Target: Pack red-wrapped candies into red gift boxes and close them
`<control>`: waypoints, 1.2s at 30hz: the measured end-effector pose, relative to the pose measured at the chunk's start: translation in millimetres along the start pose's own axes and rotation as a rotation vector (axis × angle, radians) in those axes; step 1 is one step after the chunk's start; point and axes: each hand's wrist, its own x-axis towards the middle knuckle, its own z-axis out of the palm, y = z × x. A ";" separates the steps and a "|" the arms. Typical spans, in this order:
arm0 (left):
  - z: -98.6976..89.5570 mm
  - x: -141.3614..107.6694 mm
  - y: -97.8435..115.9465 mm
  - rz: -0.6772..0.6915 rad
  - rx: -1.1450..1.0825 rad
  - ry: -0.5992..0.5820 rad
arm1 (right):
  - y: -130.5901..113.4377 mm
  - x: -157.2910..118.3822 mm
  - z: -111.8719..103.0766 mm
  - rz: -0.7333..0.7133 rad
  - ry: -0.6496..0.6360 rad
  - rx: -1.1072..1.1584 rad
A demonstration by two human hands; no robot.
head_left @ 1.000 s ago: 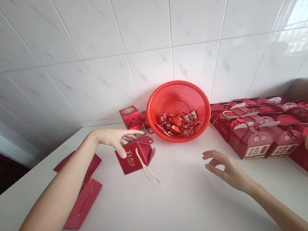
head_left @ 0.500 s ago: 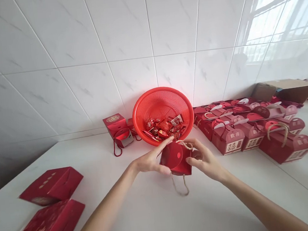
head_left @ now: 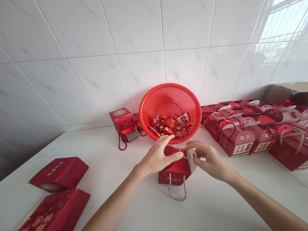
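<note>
A small red gift box [head_left: 174, 175] sits on the white counter in front of me, one beige rope handle hanging down its near side. My left hand [head_left: 158, 156] is at its top left, with the red flap between the thumb and the stretched fingers. On the other side my right hand [head_left: 209, 161] has its fingers bent around a pale-lined side flap [head_left: 192, 160]. Part of the box top and the far rope is covered by my hands. Just behind stands a red plastic basket [head_left: 167, 88] with wrapped sweets [head_left: 171, 124] in it.
Several red gift boxes with handles [head_left: 234, 136] stand in rows at the right, a cardboard box [head_left: 300, 91] behind them. Left of the basket is another small red box [head_left: 123, 120]. Two larger red boxes [head_left: 59, 173] lie at the left. A tiled wall [head_left: 139, 25] closes off the back.
The view has shifted slightly left. The box now sits more upright, its lettered near side showing. My left thumb has moved over the top flap, and my right fingers to the pale-lined side flap.
</note>
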 end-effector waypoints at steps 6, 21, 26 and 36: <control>-10.5 -1.9 1.6 0.018 -0.101 -0.056 | -13.7 7.7 2.0 -0.047 -0.148 -0.180; -57.9 2.7 -50.5 -0.039 -0.281 -0.466 | -18.9 15.0 -1.7 -0.051 -0.321 -0.347; -59.4 -2.4 -32.2 -0.004 -0.073 -0.424 | -17.0 14.3 -1.4 -0.024 -0.288 -0.351; -56.2 -9.1 -15.3 0.014 0.132 -0.418 | -9.7 14.9 2.7 -0.016 -0.266 -0.280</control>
